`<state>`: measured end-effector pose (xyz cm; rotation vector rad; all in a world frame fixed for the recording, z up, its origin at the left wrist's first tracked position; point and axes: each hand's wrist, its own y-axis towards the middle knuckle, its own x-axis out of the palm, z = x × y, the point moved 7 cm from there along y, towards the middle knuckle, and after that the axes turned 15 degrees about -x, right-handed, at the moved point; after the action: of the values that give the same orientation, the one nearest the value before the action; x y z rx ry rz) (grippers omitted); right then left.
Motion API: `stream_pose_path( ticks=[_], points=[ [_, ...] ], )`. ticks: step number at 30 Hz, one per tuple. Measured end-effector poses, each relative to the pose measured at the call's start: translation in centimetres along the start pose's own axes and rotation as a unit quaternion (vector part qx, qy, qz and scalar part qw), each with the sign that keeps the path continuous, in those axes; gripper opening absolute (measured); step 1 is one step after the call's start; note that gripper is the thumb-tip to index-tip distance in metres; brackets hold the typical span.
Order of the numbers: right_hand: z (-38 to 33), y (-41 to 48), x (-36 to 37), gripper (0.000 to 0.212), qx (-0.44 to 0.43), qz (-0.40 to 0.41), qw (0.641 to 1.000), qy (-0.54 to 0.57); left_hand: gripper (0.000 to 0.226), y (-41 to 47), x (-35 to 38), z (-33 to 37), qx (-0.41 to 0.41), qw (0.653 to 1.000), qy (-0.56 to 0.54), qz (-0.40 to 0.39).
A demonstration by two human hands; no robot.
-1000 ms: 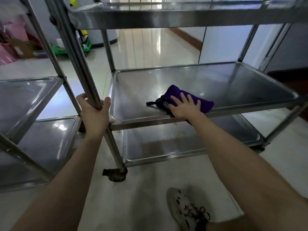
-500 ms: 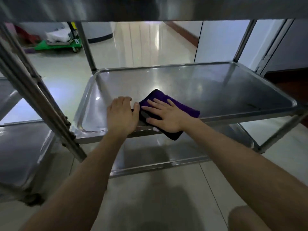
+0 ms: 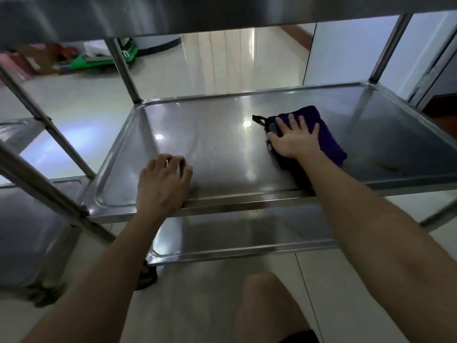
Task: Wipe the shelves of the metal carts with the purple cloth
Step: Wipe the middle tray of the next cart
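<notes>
The right grip [image 3: 294, 138] presses flat, fingers spread, on the purple cloth [image 3: 331, 147] beneath it; the left grip [image 3: 162, 184], loosely curled and empty, rests on the shelf [image 3: 222, 149] rim.

Glossy pale tiled floor [image 3: 222, 68], white wall [image 3: 346, 45] at right, green object [image 3: 99, 62] at far left.

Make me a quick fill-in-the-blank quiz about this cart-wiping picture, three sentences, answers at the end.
The cloth under the right hand is ____ in colour.
It lies on the cart's ____ shelf, between the top and bottom ones.
The left hand rests on that shelf's front rim and holds ____.
Missing words: purple, middle, nothing.
</notes>
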<state>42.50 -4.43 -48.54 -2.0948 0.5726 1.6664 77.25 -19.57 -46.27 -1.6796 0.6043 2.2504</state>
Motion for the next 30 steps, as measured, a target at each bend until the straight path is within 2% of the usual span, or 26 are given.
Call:
stream_pose_path(
  ticks=[5, 8, 13, 19, 21, 23, 26, 30],
  points=[
    [-11.9, 3.5, 2.0, 0.080, -0.136, -0.024, 0.990, 0.001, 0.063, 0.3, 0.8, 0.8, 0.005, 1.000, 0.008, -0.007],
    [-15.3, 3.7, 2.7, 0.080, -0.188, -0.032, 0.981, 0.017, 0.061, 1.0, 1.1, 0.1, -0.007, 1.000, 0.013, -0.022],
    [-8.5, 1.9, 1.3, 0.074, -0.162, -0.026, 0.986, 0.028, 0.050, 1.3, 1.2, 0.0, 0.000, 0.999, 0.019, -0.034],
    [8.5, -4.2, -1.4, 0.077, 0.007, 0.019, 1.000, 0.021, 0.045, 1.6, 1.0, 1.7, -0.006, 0.998, 0.050, -0.046],
    [9.7, -4.9, -1.5, 0.076, 0.016, 0.021, 1.000, 0.004, 0.055, 1.5, 0.6, 3.4, -0.018, 0.996, 0.071, -0.043],
    [9.2, -4.7, -1.6, 0.075, 0.007, 0.022, 1.000, 0.002, 0.066, 0.9, 0.2, 7.3, -0.008, 0.999, 0.039, -0.024],
    [9.0, -4.8, -1.8, 0.077, -0.007, 0.024, 1.000, 0.000, 0.060, -1.5, 1.8, 15.2, 0.087, 0.995, -0.043, -0.031],
    [8.7, -4.9, -1.6, 0.076, -0.005, 0.020, 1.000, 0.000, 0.051, -2.9, 5.0, 18.7, 0.127, 0.990, -0.027, -0.056]
  ],
)
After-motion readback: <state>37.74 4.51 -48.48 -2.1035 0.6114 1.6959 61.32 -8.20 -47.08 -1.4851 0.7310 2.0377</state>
